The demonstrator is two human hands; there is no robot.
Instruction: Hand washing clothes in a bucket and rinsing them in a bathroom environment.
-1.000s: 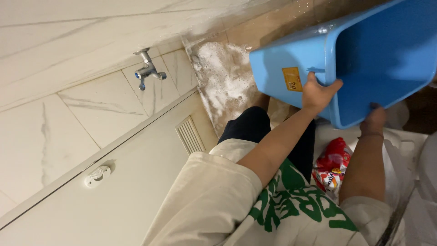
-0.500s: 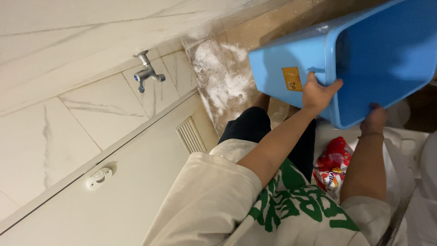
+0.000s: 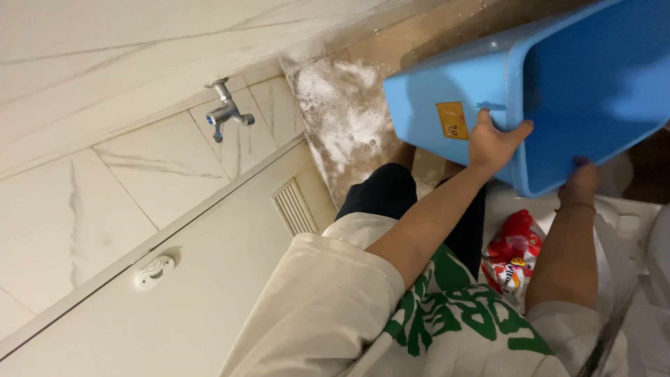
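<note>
I hold a light blue plastic tub [image 3: 593, 91] tilted over the wet floor, its open side turned towards me. My left hand [image 3: 493, 143] grips its rim at the corner, next to a yellow sticker [image 3: 453, 120] on the outer wall. My right hand [image 3: 578, 183] holds the lower edge of the rim, fingers partly hidden behind it. White foam [image 3: 349, 112] is spread on the brown floor below the tub. The tub's inside looks empty where it shows.
A chrome tap [image 3: 225, 110] sticks out of the white marble-tiled wall. A white door [image 3: 209, 279] with a vent grille [image 3: 292, 207] and a hook [image 3: 153, 271] is at left. A red and white packet [image 3: 513, 258] lies on a white surface by my legs.
The tub has tipped slightly further and shifted a little right with both hands. The foam patch on the floor has spread and thinned.
</note>
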